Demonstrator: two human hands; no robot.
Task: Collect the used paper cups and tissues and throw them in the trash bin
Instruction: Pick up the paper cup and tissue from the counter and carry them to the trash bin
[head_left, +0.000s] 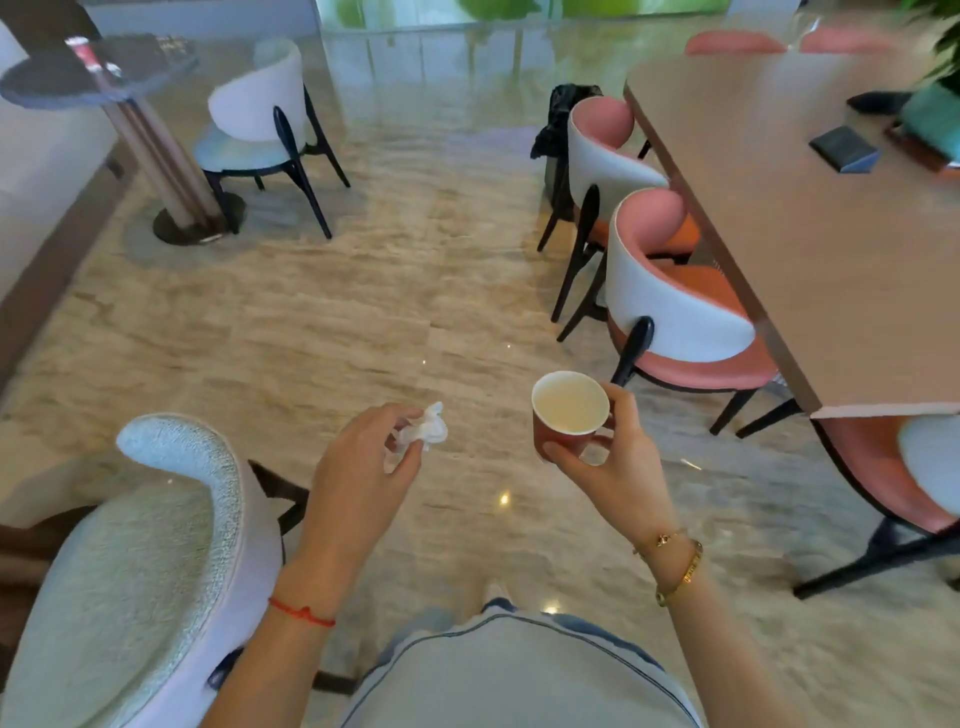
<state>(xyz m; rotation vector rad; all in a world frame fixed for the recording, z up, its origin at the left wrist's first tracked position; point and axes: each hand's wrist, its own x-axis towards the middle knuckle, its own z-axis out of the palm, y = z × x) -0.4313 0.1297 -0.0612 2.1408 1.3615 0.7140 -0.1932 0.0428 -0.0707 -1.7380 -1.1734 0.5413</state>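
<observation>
My left hand (363, 467) pinches a crumpled white tissue (426, 428) in front of me, over the marble floor. My right hand (613, 467) grips a red paper cup (569, 415) by its side; the cup is upright and its pale inside shows. A trash bin with a black bag (558, 124) stands on the floor far ahead, partly hidden behind a pink chair. Another red paper cup (83, 52) sits on the round dark table at the far left.
A long brown table (805, 234) runs along the right with pink chairs (675, 312) tucked beside it. A round dark table (78, 78) and a white chair (260, 119) stand at the far left. A pale chair (156, 545) is close at my left.
</observation>
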